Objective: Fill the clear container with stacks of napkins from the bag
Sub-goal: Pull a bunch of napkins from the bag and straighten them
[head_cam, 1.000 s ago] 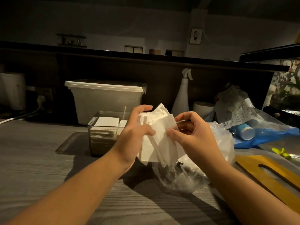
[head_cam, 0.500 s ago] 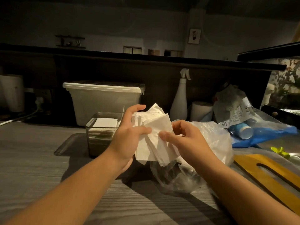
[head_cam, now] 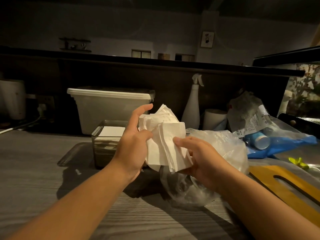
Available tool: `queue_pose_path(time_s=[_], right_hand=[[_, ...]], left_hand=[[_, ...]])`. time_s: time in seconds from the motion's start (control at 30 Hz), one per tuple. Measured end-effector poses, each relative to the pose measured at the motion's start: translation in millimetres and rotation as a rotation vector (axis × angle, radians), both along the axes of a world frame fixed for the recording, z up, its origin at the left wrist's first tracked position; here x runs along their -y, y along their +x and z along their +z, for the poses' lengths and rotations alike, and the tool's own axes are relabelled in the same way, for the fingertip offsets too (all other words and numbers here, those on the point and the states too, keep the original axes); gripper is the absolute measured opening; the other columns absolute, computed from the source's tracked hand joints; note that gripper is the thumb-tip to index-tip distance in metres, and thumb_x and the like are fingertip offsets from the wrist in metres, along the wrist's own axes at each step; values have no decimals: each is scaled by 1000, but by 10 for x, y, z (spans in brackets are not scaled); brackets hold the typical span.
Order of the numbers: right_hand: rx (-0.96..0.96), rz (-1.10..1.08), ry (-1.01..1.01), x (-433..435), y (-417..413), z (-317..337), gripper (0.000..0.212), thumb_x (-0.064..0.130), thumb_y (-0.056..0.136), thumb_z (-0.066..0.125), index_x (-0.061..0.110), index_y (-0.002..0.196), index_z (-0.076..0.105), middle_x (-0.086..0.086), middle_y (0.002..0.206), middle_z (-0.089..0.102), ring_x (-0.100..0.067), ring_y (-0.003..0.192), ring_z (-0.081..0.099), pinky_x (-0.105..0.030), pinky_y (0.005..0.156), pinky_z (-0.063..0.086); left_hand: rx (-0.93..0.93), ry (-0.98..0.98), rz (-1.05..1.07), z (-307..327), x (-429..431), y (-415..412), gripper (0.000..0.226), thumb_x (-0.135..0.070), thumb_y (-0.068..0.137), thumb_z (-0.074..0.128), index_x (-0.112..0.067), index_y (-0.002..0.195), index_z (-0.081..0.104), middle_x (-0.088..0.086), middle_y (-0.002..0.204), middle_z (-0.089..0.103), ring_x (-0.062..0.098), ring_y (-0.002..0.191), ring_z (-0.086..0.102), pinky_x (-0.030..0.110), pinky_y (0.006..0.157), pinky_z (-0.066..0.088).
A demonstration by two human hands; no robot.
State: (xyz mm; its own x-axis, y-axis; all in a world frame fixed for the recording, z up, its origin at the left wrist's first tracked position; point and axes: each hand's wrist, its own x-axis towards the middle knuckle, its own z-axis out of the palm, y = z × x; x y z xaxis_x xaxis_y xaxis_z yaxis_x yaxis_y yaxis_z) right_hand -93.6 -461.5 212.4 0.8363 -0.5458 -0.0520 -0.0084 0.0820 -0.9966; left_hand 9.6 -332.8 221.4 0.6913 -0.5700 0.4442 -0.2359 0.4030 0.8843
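Note:
A loose, fanned stack of white napkins (head_cam: pixel 164 141) is held upright between both hands above the table. My left hand (head_cam: pixel 133 146) grips its left edge with thumb in front and fingers behind. My right hand (head_cam: pixel 199 156) pinches its lower right corner. Just below and to the right lies the crumpled clear plastic bag (head_cam: pixel 220 153). The clear container (head_cam: pixel 102 146) stands to the left behind my left hand, with white napkins (head_cam: pixel 112 131) lying flat inside it; its right side is hidden by my hand.
A large lidded translucent bin (head_cam: pixel 110 108) stands behind the container. A white spray bottle (head_cam: pixel 192 108), a paper roll (head_cam: pixel 214 118) and a blue bag with packets (head_cam: pixel 280 142) sit at the back right. A yellow board (head_cam: pixel 285 186) lies at the right.
Both hands have shifted slightly on the napkin stack; the right thumb now sits lower on its front and the stack is more squared. The stack remains in front of the bag.

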Motion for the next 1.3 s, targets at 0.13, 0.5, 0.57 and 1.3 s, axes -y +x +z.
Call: queue_pose_path(time_s=[0.13,0.5,0.57,1.3], right_hand=[[-51,-50,-56,50,19,-28,28,29,87,74,12,108,67,-12,113,66,-34,103,66,-34,65,56],[359,92,24,89,-138,170,39,14,76,70,10,115,71,-10,110,73,-30,98,70,-48,76,59],[299,47,-83,30,-85,103,39,18,74,74,9,111,71,-11,106,74,-29,96,72,-48,79,59],[181,-190,-227,-123,21,-70,46,21,80,81,25,118,55,1,111,68,-20,97,70,-40,78,63]], left_hand=[[-41,-33,61,22,-20,28,61,0,98,40,-57,116,52,-4,121,52,29,105,60,53,81,60],[-83,-17,73,5,-23,45,61,-2,98,38,-55,126,49,-5,121,53,29,102,59,47,70,62],[-76,-4,56,-21,0,15,62,-1,98,37,-54,127,49,-1,122,54,29,101,59,40,67,60],[-17,-22,-130,-105,65,-100,82,13,91,51,-56,133,40,-17,117,50,-3,81,68,22,61,56]])
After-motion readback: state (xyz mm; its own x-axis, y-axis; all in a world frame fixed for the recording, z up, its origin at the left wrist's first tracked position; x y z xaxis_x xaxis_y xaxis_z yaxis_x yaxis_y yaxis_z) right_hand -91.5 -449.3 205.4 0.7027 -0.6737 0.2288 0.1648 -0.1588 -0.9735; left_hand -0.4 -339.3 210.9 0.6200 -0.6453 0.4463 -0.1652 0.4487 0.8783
